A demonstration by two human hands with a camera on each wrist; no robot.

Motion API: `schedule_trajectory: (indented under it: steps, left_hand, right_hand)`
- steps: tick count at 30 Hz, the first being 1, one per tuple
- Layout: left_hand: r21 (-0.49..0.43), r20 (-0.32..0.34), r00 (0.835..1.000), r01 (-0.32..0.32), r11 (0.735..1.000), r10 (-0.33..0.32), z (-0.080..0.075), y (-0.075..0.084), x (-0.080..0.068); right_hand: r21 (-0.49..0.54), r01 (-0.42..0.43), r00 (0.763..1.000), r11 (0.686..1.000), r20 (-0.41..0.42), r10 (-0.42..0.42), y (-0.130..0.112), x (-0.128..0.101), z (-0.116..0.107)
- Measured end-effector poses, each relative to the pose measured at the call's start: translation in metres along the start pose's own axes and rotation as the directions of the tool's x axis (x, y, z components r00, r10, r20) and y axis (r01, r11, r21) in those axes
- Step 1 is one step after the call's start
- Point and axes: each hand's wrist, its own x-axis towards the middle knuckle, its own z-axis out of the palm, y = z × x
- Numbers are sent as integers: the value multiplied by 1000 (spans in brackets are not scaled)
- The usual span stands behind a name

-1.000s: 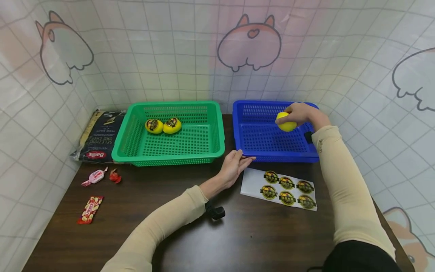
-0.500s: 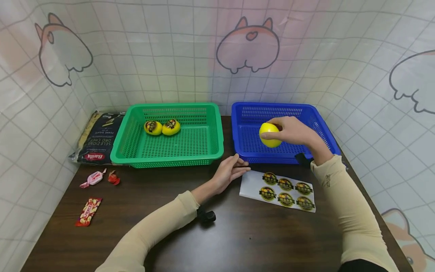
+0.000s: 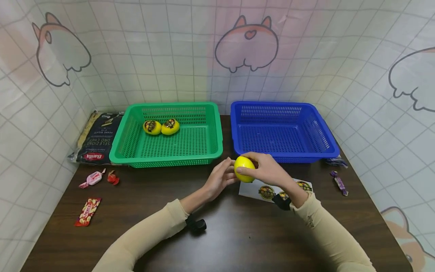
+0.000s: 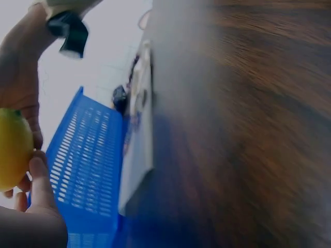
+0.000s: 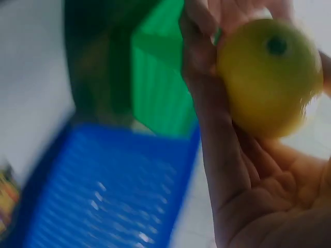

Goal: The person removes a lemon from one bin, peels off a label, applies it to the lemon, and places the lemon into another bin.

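The right hand [image 3: 270,170] grasps a yellow lemon [image 3: 244,169] just in front of the blue basket [image 3: 326,143], above the tabletop [image 3: 238,234]. The left hand [image 3: 219,179] touches the lemon with relaxed fingers. 2 stickered lemons [image 3: 161,127] lie in the green basket [image 3: 217,145].

3 lemons [image 3: 244,168], 2 baskets [image 3: 217,147], 1 sticker sheet [image 3: 253,189], 1 pasta bag [image 3: 98,138], 5 sweets [image 3: 90,178]

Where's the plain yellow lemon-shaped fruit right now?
In the head view the yellow fruit sits mid-table, gripped by the right hand with the left hand touching it, just in front of the gap between green basket and blue basket.
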Motion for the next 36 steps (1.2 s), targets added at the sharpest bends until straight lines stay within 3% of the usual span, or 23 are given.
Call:
schedule_trajectory:
  steps: [8,19,24,29,33,36]
  left_hand:
    - [73,67,992,104,992,-109,-18,-13,-14]
    - [113,101,977,174,978,-185,-33,-28,-20]
    - [125,105,976,177,976,-190,-34,-30,-21]
    - [113,73,976,198,974,-207,-34,-30,-20]
    - [108,61,974,210,972,-218,-34,-32,-20]
    - [110,63,973,216,970,-224,-35,-33,-21]
  right_hand:
    - [139,-38,996,990,-80,49,16,-10,49]
    - [195,-115,992,974,-18,121,25,-13,76]
    - [131,-99,995,986,4,100,28,-12,66]
    - [-31,-72,996,997,-46,70,43,-10,37]
    - [-202,-132,989,971,-86,117,66,-10,16]
    - [-308,-220,975,925,-101,198,81,-11,10]
